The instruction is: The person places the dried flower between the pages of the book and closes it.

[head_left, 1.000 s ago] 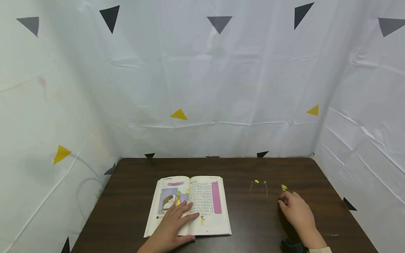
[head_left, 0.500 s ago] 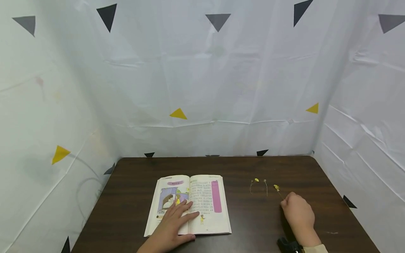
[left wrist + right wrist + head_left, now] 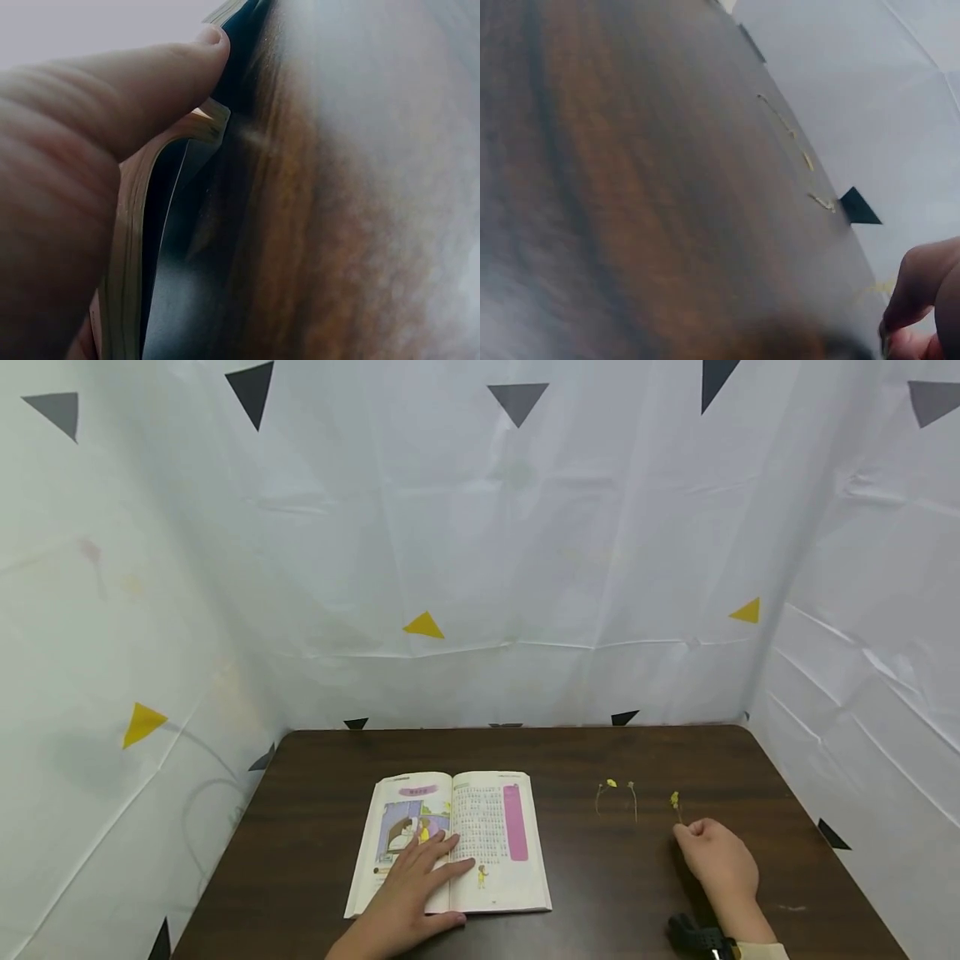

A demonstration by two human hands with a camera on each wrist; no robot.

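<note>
An open book [image 3: 498,889] with a coloured picture and printed text lies on the table. My left hand [image 3: 411,893] rests spread over its lower left page and centre fold, fingers extended. In the left wrist view the thumb [image 3: 165,82] lies over the book's lower page edges [image 3: 127,247]. My right hand [image 3: 718,860] pinches the thin stem of a small yellow flower [image 3: 675,800] between thumb and fingertips, blossom pointing away. The right wrist view shows the curled fingers [image 3: 922,285] at the lower right, with the flower blurred beside them.
Two thin dried flower sprigs lie left of the right hand: one with a yellow bloom [image 3: 611,783], the other a slender stem [image 3: 634,802]. The dark wooden table [image 3: 585,877] is bordered by white cloth walls [image 3: 517,568] at the back and sides.
The right hand's flower swung left, then back right and more upright; the fingertips are now seen pinching its stem. The left hand has stayed on the book.
</note>
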